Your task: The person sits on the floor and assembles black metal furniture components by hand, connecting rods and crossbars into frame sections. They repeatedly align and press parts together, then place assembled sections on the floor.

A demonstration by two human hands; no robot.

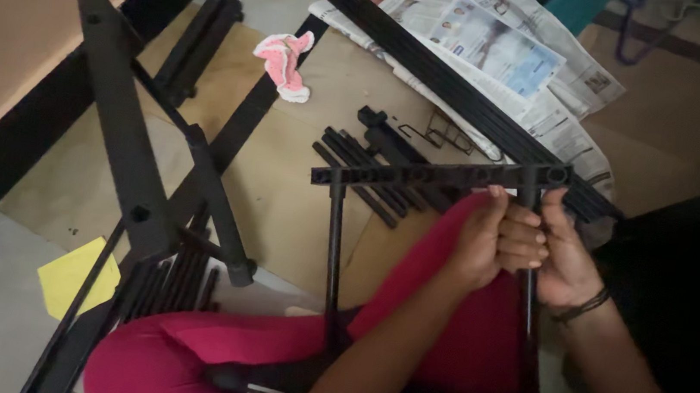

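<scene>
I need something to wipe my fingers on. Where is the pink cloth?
The pink cloth lies on the brown cardboard in the upper middle of the head view, left of the newspaper.

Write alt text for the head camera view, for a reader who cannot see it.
Both hands, the left hand and the right hand, grip a vertical black rod joined to a perforated black crossbar, above legs in pink trousers. More black rods, newspaper and a pink cloth lie on the floor.
</scene>
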